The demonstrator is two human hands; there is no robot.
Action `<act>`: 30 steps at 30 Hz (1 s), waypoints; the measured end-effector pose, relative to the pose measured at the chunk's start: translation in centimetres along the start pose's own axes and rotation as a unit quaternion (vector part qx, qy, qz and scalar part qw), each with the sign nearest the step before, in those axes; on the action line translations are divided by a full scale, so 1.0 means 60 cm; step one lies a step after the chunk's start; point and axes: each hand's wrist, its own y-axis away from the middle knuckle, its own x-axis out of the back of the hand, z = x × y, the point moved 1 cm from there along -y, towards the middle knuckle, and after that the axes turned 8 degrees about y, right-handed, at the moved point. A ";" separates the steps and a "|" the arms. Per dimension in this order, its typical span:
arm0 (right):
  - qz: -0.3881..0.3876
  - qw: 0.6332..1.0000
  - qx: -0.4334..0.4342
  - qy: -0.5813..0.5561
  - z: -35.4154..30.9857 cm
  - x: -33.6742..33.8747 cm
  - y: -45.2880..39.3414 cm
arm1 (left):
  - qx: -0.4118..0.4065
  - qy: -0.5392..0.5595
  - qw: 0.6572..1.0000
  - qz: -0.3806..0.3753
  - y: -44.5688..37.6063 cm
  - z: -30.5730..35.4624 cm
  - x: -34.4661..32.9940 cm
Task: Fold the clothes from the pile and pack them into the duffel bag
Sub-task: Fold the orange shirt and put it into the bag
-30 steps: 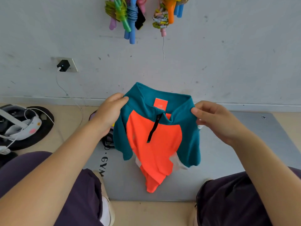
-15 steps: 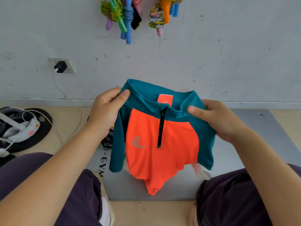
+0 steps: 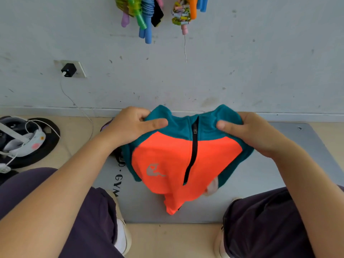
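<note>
The floor (image 3: 167, 239) is light tan. A big grey mat (image 3: 242, 205) lies flat on it, up against the bottom of the wall. The mat has black letters near its left edge and a small metal ring (image 3: 299, 128) in its far right corner. To the left, well apart from the mat, a round black disc (image 3: 46, 144) lies on the floor. White things with straps (image 3: 24, 144) sit on top of the disc. A thin white cable (image 3: 89, 120) runs across the floor between the disc and the mat.
</note>
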 end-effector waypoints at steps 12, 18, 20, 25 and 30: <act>-0.091 0.994 -0.027 -0.061 0.020 0.013 0.008 | 0.078 0.212 0.971 -0.084 0.017 -0.005 0.027; -0.182 0.980 -0.037 0.067 0.012 0.009 0.015 | 0.082 0.081 0.991 -0.070 0.016 -0.005 0.033; -0.193 0.965 -0.072 0.161 0.018 0.013 0.014 | 0.121 -0.057 0.973 -0.187 0.022 -0.010 0.036; -0.146 0.988 -0.023 0.050 0.019 0.026 0.018 | 0.114 -0.056 0.978 -0.163 0.021 -0.018 0.042; -0.096 0.988 -0.030 -0.119 0.019 0.028 0.022 | 0.050 0.191 0.975 -0.100 0.019 -0.008 0.051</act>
